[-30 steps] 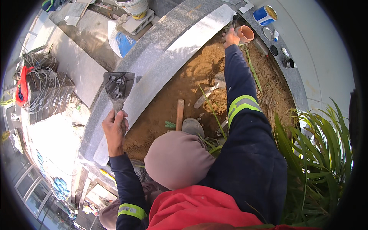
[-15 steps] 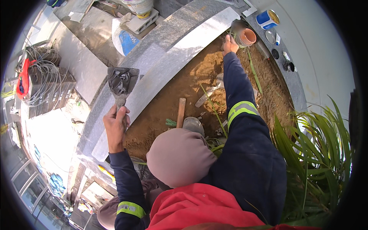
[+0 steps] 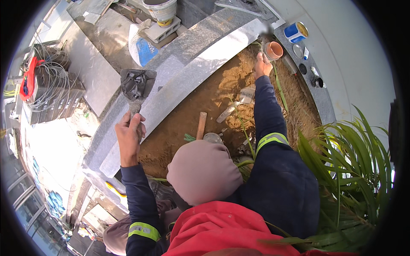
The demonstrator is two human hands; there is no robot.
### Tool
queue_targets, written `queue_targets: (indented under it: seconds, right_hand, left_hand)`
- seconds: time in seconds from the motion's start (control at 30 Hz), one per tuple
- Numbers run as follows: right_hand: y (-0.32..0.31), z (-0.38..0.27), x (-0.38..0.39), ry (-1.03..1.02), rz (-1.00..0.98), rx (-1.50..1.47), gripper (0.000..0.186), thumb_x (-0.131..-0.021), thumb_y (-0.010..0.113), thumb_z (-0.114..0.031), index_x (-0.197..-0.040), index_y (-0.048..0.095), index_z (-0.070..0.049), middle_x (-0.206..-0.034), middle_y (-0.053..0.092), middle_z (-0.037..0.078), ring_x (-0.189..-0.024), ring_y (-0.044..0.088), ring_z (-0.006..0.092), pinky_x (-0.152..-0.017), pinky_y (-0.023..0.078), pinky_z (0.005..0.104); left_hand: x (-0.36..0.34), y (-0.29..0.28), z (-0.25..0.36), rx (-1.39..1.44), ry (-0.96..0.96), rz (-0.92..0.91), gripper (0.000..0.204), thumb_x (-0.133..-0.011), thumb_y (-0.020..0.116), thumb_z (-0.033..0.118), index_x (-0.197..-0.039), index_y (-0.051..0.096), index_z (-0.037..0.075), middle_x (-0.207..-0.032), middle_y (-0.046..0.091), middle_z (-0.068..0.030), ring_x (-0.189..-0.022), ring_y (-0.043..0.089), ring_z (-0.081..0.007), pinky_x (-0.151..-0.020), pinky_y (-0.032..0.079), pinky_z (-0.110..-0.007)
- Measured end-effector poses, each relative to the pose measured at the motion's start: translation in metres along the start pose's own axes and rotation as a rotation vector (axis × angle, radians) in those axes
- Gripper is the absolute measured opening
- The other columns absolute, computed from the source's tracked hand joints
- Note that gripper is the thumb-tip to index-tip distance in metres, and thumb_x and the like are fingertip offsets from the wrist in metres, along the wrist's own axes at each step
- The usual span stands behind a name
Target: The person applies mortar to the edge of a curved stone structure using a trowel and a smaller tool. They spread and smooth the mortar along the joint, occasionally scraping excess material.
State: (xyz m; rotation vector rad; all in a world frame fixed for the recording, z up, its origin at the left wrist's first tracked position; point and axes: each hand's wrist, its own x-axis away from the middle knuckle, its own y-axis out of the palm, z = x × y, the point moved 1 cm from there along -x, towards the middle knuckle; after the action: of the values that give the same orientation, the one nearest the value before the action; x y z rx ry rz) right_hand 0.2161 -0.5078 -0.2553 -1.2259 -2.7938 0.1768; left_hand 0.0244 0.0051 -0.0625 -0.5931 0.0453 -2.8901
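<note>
My left hand (image 3: 130,128) is closed round the short handle of a small dark, square-edged scoop (image 3: 147,82). Shiny black, crumpled material (image 3: 136,86) lies in its pan. Stretched far forward, my right hand (image 3: 263,66) is beside an orange-brown, round-mouthed pot or pipe end (image 3: 275,49), above the soil at the bed's far end. Its fingers are curled, with thin stringy strands by the fingertips, and what they grip cannot be made out. Between my arms, a wooden-handled tool (image 3: 201,125) stands in the soil (image 3: 171,136), its head partly hidden by my knee.
A curved grey stone kerb (image 3: 171,85) borders the bed. On the right ledge stand a blue can (image 3: 296,32) and small containers. Palm fronds (image 3: 358,166) crowd my right side. A bucket (image 3: 160,12), a blue-and-white bag (image 3: 142,48) and wire coils (image 3: 55,77) lie beyond the kerb.
My right hand has drawn back slightly toward me and to the right beside the orange-brown pot. The view has shifted a little; my left hand still holds the scoop.
</note>
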Motion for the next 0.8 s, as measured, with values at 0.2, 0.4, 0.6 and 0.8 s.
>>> queue_targets:
  seconds: [0.2, 0.4, 0.6, 0.8]
  right_hand:
    - [0.031, -0.097, 0.115, 0.015, -0.536, -0.382, 0.042, -0.106, 0.050, -0.030, -0.134, 0.058, 0.000, -0.103, 0.069, 0.008, -0.071, 0.058, 0.0090, -0.064, 0.051, 0.0246]
    - [0.047, -0.189, 0.219, -0.084, -0.982, -0.134, 0.043, -0.107, 0.048, -0.031, -0.126, 0.061, 0.005, -0.098, 0.070, 0.007, -0.072, 0.057, 0.0087, -0.065, 0.048, 0.0247]
    - [0.046, -0.237, 0.243, -0.361, -1.262, 0.125, 0.040, -0.103, 0.056, -0.027, -0.125, 0.063, 0.005, -0.097, 0.073, 0.008, -0.071, 0.057, 0.0085, -0.065, 0.049, 0.0240]
    - [0.039, -0.250, 0.243, -0.524, -1.215, 0.335, 0.039, -0.094, 0.069, -0.027, -0.120, 0.068, 0.001, -0.109, 0.072, 0.017, -0.096, 0.069, 0.0222, -0.085, 0.052, 0.0316]
  left_hand:
    - [0.002, 0.000, -0.003, 0.090, 0.059, 0.095, 0.025, -0.097, 0.063, 0.019, -0.092, 0.062, -0.006, -0.060, 0.054, -0.0044, -0.048, 0.052, -0.0129, -0.044, 0.039, -0.024]
    - [0.006, 0.005, 0.011, -0.053, 0.081, 0.090, 0.036, -0.095, 0.067, 0.019, -0.110, 0.063, -0.013, -0.060, 0.056, -0.0036, -0.049, 0.051, -0.0095, -0.045, 0.039, -0.024]
    - [0.016, -0.014, 0.007, -0.150, 0.061, 0.086, 0.058, -0.093, 0.069, 0.024, -0.131, 0.053, -0.017, -0.058, 0.057, -0.0022, -0.048, 0.049, -0.0068, -0.044, 0.037, -0.024]
    - [0.012, -0.019, 0.011, -0.070, 0.039, 0.012, 0.061, -0.092, 0.070, 0.026, -0.130, 0.053, -0.018, -0.057, 0.057, -0.0032, -0.048, 0.050, -0.0068, -0.044, 0.038, -0.024]
